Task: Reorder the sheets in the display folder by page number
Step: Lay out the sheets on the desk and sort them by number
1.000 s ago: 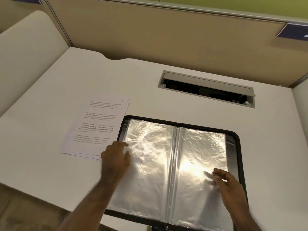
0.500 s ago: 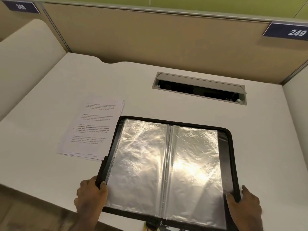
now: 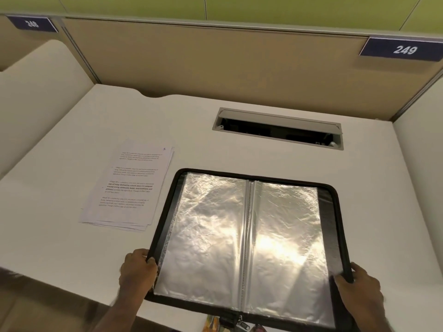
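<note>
We grip the open folder [image 3: 249, 238] at the desk's near edge, left hand [image 3: 139, 271] and right hand [image 3: 359, 283] on its sides; its sleeves look empty, and the sheets [image 3: 129, 185] beside it await refiling.

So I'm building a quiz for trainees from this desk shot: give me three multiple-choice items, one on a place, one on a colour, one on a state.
1. Where is the stack of papers?
A. left of the folder
B. inside the folder
C. in the desk's cable slot

2. What colour is the folder rim?
A. red
B. black
C. white

3. The folder is:
A. zipped shut
B. standing upright
C. lying open

Answers:
1 A, the stack lies on the desk beside the folder's left edge.
2 B, its border is black.
3 C, both clear pages show, and the left hand and right hand grip its near corners.
</note>
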